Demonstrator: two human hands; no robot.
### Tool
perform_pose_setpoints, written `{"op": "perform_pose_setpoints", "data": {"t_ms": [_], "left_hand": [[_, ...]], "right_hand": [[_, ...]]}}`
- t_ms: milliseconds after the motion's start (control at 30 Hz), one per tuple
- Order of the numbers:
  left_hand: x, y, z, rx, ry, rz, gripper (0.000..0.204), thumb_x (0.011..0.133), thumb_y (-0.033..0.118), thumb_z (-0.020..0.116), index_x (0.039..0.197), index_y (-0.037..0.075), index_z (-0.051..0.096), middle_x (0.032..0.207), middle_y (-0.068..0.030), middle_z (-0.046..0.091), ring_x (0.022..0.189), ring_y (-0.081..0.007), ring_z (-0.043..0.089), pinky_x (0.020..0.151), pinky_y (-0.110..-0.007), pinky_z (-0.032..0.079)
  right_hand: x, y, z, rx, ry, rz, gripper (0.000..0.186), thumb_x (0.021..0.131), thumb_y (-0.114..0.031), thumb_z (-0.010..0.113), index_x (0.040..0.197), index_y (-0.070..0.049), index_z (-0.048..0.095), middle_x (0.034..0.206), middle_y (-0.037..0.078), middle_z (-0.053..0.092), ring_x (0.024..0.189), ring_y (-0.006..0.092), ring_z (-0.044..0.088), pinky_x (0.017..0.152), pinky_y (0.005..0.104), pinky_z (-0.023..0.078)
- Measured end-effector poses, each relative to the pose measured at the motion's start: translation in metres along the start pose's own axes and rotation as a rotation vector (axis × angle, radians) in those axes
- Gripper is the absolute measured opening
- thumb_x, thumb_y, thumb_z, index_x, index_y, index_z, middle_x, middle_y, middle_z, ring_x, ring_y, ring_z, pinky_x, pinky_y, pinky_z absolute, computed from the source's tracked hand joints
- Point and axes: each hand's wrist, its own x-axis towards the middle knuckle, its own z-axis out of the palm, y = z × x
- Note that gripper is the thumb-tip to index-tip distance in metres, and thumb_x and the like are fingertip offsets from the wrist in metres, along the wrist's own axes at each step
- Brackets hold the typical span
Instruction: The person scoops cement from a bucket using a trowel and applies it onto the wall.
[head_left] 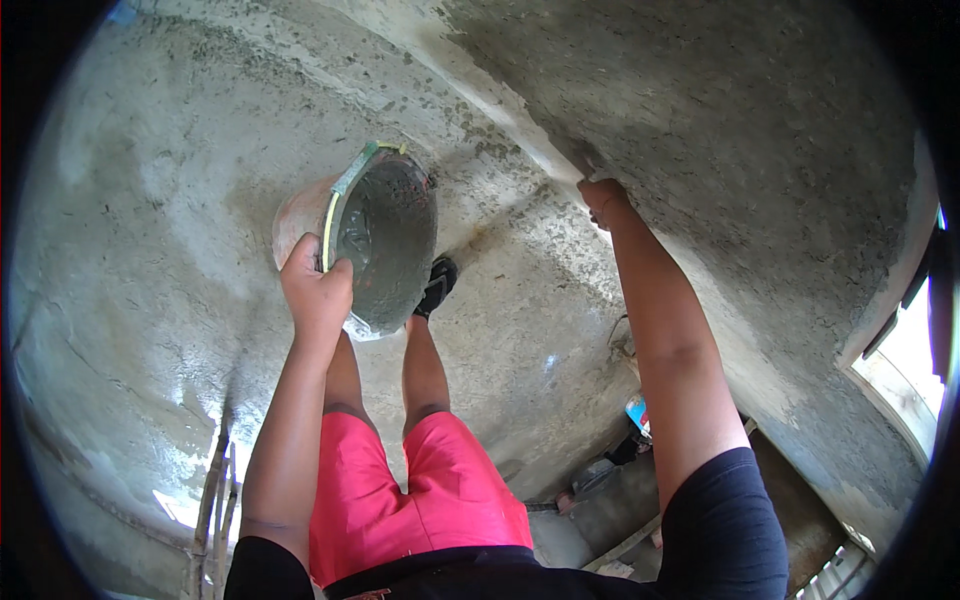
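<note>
Pinching bucket (300, 215) of wet mortar (378, 235) in left fingers (303, 252), aiming tilted long axis and mouth rightward; curling right fingers (598, 194), cannot tell around what.

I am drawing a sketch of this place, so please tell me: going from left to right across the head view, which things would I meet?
Thin sticks, the bucket gripped by the left hand, the right hand, the bright opening.

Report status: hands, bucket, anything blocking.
Left hand gripping rim of tilted bucket. Grey wet mix inside. Right hand by grey wall, grip unclear. Bucket blocks view of left foot.
</note>
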Motion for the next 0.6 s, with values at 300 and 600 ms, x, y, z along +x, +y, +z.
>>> {"op": "perform_pose_setpoints", "data": {"t_ms": [300, 600], "left_hand": [[0.005, 0.012, -0.009, 0.036, -0.002, 0.010, 0.013, 0.070, -0.004, 0.057, 0.070, 0.001, 0.046, 0.062, 0.0000, 0.045, 0.061, -0.0073, 0.041, 0.053, -0.028, 0.036], [0.015, 0.073, -0.034, 0.082, -0.077, 0.049, 0.012, 0.069, -0.004, 0.057, 0.071, 0.001, 0.047, 0.065, -0.0008, 0.048, 0.062, -0.0082, 0.043, 0.055, -0.029, 0.037]], "right_hand": [[-0.079, 0.039, 0.024, -0.304, 0.065, -0.372, 0.044, 0.091, -0.039, 0.054, 0.109, 0.000, 0.066, 0.103, 0.027, 0.069, 0.092, 0.0385, 0.069, 0.074, 0.0444, 0.055], [-0.223, 0.063, 0.070, 0.337, -0.159, -0.544, 0.039, 0.081, -0.025, 0.071, 0.107, -0.001, 0.054, 0.095, 0.025, 0.067, 0.085, 0.0424, 0.065, 0.075, 0.0460, 0.050]]}}
